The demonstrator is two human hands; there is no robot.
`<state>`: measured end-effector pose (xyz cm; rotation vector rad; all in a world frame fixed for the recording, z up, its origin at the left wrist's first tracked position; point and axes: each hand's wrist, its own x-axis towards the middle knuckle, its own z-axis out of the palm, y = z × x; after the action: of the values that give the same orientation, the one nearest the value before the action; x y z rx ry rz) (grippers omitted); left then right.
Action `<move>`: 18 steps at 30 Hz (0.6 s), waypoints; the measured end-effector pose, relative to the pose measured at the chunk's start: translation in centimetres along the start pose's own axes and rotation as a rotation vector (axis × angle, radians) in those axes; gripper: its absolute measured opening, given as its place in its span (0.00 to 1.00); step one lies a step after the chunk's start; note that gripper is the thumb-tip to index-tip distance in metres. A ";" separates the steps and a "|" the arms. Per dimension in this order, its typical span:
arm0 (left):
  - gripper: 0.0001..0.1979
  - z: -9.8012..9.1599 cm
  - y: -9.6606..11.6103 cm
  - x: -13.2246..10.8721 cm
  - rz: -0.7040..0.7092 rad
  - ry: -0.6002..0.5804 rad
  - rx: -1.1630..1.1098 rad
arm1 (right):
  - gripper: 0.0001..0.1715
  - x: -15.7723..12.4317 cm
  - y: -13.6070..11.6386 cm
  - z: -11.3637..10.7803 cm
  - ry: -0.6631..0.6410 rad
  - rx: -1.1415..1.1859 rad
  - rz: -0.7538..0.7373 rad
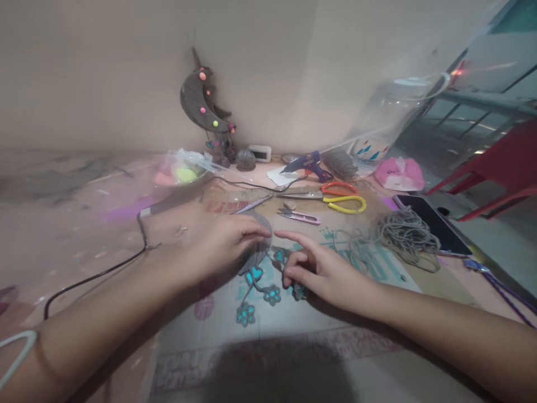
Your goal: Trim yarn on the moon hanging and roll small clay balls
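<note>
Left hand (224, 240): fingers clamped on clear disc (264, 221). Right hand (321, 271): index out, others curled by turquoise charms (254, 275); can't tell if gripping.

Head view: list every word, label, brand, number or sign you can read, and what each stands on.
No text is legible.
Red lettering, near part of the printed sheet: too blurred.
Teal print, same sheet: blurred, partly covered.
Small white device: no readable digits.

The near flower charm (245, 314) looked fibrous and matt at its edges, the phone (439, 225) at right smooth and glossy.
</note>
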<state>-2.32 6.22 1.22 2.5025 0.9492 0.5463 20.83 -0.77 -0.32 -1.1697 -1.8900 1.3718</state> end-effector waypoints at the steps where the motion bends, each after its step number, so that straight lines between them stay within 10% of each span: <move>1: 0.11 0.1 -0.5 0.1 0.024 -0.003 0.052 | 0.34 0.1 0.1 -0.1 0.002 -0.007 0.006; 13: 0.12 1.2 -3.3 1.5 0.121 -0.036 0.064 | 0.31 -1.7 -3.4 -1.3 -0.204 -0.516 0.065; 18: 0.11 1.8 -2.9 1.1 0.119 -0.021 0.059 | 0.17 -0.6 -3.3 -5.1 -0.026 -0.673 -0.013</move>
<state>-2.18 8.53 -1.49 2.6251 0.8238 0.5354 24.06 0.75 4.61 -1.4301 -2.4636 0.7447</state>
